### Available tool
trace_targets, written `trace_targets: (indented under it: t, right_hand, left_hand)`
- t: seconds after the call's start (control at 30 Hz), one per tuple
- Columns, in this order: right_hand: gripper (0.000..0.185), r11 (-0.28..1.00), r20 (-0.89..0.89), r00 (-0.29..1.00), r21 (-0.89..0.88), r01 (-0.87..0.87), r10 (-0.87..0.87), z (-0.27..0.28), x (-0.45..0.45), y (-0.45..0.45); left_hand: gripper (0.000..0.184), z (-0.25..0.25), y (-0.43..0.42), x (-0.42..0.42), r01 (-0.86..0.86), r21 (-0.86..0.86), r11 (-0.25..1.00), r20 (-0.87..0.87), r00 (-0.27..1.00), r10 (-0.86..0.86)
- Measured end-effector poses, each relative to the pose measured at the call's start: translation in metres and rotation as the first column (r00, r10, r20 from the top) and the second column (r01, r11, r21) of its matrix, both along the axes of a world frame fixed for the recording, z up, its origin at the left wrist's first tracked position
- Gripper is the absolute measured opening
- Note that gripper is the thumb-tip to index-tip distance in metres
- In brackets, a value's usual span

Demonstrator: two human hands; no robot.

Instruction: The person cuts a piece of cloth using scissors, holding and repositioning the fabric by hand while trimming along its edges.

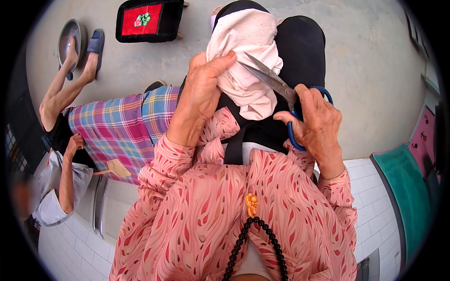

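Note:
A pale, crumpled cloth (pixel 248 89) lies over my lap, on dark trousers (pixel 302 51). My left hand (pixel 206 82) grips its left side, thumb lying on top and the fingers hidden beneath. In my right hand (pixel 318 117) is a pair of scissors (pixel 276 82) with blue handles, fingers through the loops. The blades are parted and point up and left over the cloth, their tips close to my left thumb. Whether the blades touch the fabric I cannot tell.
To my left another person sits, one bare foot in a metal basin (pixel 80 42). A plaid cloth (pixel 108 126) covers the seat between us, a hand fan (pixel 118 168) at its edge. Ahead stands a black stool (pixel 149 21) with a red top. A green padded seat (pixel 405 192) is at right.

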State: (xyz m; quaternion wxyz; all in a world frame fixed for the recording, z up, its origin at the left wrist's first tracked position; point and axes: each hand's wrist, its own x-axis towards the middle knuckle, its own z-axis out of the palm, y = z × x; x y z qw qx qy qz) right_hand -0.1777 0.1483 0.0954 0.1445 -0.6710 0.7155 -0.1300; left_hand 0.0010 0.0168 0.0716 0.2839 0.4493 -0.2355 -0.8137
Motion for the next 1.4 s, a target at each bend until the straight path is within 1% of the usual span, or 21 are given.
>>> trace_targets:
  t: [0.23,0.33,0.4,0.43,0.53,0.6,0.73,1.0,1.1,1.17,1.27,1.4]
  right_hand:
    - [0.052,1.000,-0.028,1.000,0.005,-0.006,0.007,-0.004,-0.002,0.003]
    - [0.051,0.999,0.069,0.997,-0.045,0.024,-0.021,-0.008,-0.002,0.005]
    - [0.052,0.991,0.194,0.973,-0.036,0.132,-0.123,-0.005,0.000,0.006]
    - [0.052,0.982,0.255,0.951,-0.026,0.186,-0.173,-0.003,0.000,0.006]
    - [0.054,0.981,0.201,0.961,0.009,0.194,-0.192,0.004,-0.004,0.004]
    - [0.057,0.988,0.162,0.974,0.019,0.155,-0.156,0.006,-0.004,0.006]
    - [0.060,0.997,0.088,0.994,0.028,0.068,-0.070,0.002,-0.001,0.014]
    - [0.060,1.000,-0.003,1.000,0.027,0.016,-0.016,0.004,0.004,0.009]
    - [0.059,1.000,-0.027,1.000,0.019,-0.010,0.010,0.005,0.003,0.007]
    - [0.059,1.000,-0.041,0.999,-0.006,-0.026,0.026,0.004,0.002,0.006]
    - [0.059,0.999,-0.059,0.998,0.023,-0.032,0.033,0.007,0.003,0.004]
    - [0.058,0.999,-0.071,0.997,0.015,-0.028,0.029,0.007,0.003,0.002]
  left_hand:
    - [0.032,-0.003,0.000,0.002,0.021,0.002,1.000,-0.007,1.000,-0.021]
    - [0.033,-0.003,0.000,0.001,0.016,0.002,1.000,-0.008,1.000,-0.016]
    - [0.034,-0.003,0.000,0.001,0.022,0.009,1.000,-0.008,1.000,-0.022]
    - [0.034,-0.002,0.001,0.001,0.023,-0.045,0.999,0.032,0.999,-0.022]
    - [0.036,0.001,0.006,-0.002,0.056,-0.222,0.974,0.163,0.986,-0.020]
    - [0.038,0.002,0.009,-0.002,0.108,-0.359,0.927,0.261,0.965,-0.012]
    - [0.039,0.002,0.008,0.001,0.070,-0.251,0.966,0.198,0.980,-0.019]
    - [0.038,0.007,0.004,0.002,0.057,-0.118,0.991,0.065,0.997,-0.049]
    - [0.037,0.009,0.003,0.005,0.085,-0.065,0.994,0.068,0.994,-0.081]
    - [0.036,0.009,0.002,0.005,0.066,-0.042,0.997,0.051,0.997,-0.064]
    - [0.035,0.012,0.001,0.004,0.059,-0.027,0.998,0.038,0.998,-0.058]
    - [0.033,0.013,0.001,0.005,0.060,-0.009,0.998,0.020,0.998,-0.060]
